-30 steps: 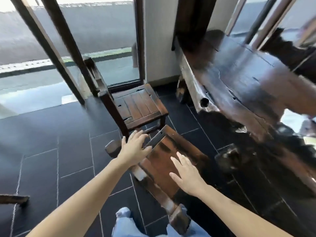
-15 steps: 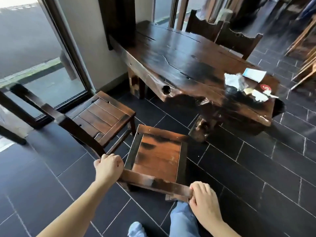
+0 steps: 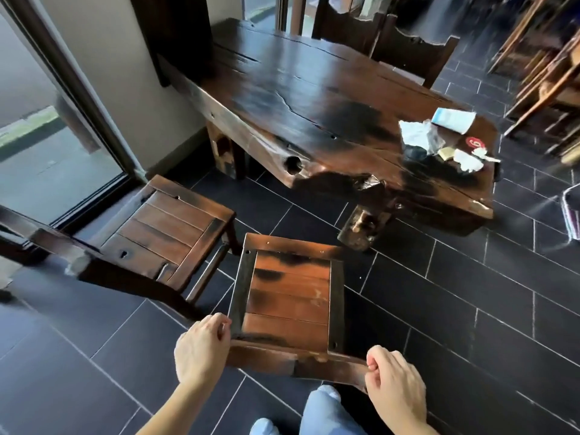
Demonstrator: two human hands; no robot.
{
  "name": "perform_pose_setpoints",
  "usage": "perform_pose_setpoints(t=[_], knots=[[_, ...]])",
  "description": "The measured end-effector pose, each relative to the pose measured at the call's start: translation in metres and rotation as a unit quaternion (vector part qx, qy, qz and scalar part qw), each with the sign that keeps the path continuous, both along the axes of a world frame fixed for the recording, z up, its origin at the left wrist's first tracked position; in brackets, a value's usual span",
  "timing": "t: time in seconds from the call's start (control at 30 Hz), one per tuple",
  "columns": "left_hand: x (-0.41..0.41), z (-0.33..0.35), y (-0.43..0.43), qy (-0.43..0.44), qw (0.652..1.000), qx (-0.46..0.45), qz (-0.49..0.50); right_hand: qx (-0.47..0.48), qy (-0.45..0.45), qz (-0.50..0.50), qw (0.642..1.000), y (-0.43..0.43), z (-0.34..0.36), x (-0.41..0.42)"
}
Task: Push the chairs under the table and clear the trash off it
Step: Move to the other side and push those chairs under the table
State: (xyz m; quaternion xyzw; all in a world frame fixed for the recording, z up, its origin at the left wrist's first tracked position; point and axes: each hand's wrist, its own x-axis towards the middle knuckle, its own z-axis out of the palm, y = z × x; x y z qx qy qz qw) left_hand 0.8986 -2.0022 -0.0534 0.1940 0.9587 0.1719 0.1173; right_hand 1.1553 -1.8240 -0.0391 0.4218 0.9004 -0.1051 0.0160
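Observation:
A dark wooden chair (image 3: 290, 296) stands right in front of me, its seat facing the long slab table (image 3: 314, 98). My left hand (image 3: 201, 350) grips the left end of its backrest and my right hand (image 3: 394, 379) grips the right end. A second wooden chair (image 3: 163, 227) stands to the left, out from the table. Trash (image 3: 439, 139) lies on the table's right end: crumpled white paper, a light blue packet, a red-marked scrap and small pieces.
Two more chairs (image 3: 392, 42) stand at the table's far side. A glass door (image 3: 37, 146) with a dark frame is at the left. Wooden furniture (image 3: 546, 73) is at the far right, and a striped object (image 3: 572, 215) at the right edge. The floor is dark tile.
My hands went from reaching over the chair to gripping both ends of its backrest. The view swung right, bringing the table and its trash into sight. The chair now faces the table squarely.

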Motion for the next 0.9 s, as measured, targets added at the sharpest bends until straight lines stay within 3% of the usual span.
perform_pose_setpoints(t=[0.3, 0.9], knots=[[-0.060, 0.001, 0.034, 0.011, 0.999, 0.006, -0.041, 0.019, -0.007, 0.015, 1.000, 0.029, 0.001, -0.049], [-0.172, -0.005, 0.168, 0.028, 0.997, 0.027, -0.069, 0.010, -0.014, 0.011, 1.000, 0.175, -0.016, -0.157]])
